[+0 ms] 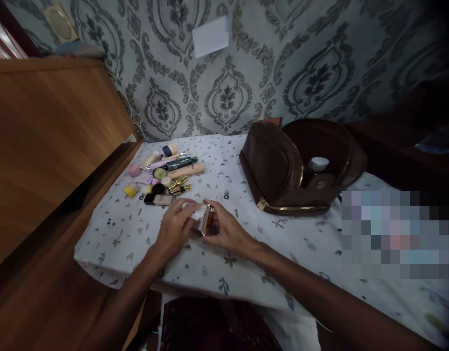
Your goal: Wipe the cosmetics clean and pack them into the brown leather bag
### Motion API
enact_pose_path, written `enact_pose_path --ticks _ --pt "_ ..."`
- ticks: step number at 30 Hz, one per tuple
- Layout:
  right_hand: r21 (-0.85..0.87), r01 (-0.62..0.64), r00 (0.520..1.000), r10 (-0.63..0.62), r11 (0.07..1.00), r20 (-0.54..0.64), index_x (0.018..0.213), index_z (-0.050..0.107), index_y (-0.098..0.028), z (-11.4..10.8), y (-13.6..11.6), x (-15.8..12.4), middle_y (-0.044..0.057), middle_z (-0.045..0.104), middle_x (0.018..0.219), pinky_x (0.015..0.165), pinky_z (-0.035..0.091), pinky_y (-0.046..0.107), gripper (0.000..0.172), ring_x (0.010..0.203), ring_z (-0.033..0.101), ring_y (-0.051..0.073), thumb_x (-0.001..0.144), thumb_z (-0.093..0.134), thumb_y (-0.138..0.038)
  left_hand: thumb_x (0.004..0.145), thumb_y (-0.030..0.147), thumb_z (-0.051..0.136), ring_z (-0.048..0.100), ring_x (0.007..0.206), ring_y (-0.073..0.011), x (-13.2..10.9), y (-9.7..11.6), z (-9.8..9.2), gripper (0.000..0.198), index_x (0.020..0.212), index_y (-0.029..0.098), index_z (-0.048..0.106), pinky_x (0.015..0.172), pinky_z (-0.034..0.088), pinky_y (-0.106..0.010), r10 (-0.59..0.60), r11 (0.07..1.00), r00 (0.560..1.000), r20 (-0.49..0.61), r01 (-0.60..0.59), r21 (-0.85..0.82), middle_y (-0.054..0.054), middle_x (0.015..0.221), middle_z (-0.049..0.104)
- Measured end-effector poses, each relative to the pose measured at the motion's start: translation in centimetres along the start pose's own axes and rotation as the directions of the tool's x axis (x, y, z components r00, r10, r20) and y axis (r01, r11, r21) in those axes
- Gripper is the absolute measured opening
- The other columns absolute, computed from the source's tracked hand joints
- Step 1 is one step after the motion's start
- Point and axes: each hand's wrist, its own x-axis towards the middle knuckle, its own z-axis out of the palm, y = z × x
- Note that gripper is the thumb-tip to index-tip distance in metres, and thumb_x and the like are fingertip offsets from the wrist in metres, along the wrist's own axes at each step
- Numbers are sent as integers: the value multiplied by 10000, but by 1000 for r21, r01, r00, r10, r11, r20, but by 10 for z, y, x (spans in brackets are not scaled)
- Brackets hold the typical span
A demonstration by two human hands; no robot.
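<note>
My left hand (175, 228) and my right hand (226, 229) meet over the patterned white cloth (118, 234), both curled around a small gold-edged compact case (203, 222). A bit of white material (197, 212) sits under my left fingers on top of the case. The case looks tilted on its edge between the two hands. What is inside it is hidden.
Several cosmetics (165, 173) lie in a cluster at the far left of the cloth: tubes, lipsticks, small jars. An open brown zip bag (279, 165) with a white-capped bottle (318, 165) inside stands at the right. A wooden cabinet (45, 146) borders the left.
</note>
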Motion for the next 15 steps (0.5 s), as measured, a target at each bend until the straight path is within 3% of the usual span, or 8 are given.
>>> enact_pose_path --ticks 5,15 --pt "-54 -3 1000 2 999 -25 1406 342 -218 0 -4 -1 117 617 1150 833 572 439 863 1049 627 285 653 761 -178 765 -12 465 610 1048 -212 7 -21 -3 424 1054 206 684 936 506 -373 -86 996 996 -13 87 18 -60 1070 655" --pt "66 -61 998 62 996 -12 1428 248 -198 0 1 2 111 628 1110 828 553 417 943 991 640 258 642 769 -191 786 -18 464 635 1013 -184 -40 -20 -21 481 1153 240 637 850 535 -314 -35 995 996 82 42 -87 -66 1095 641"
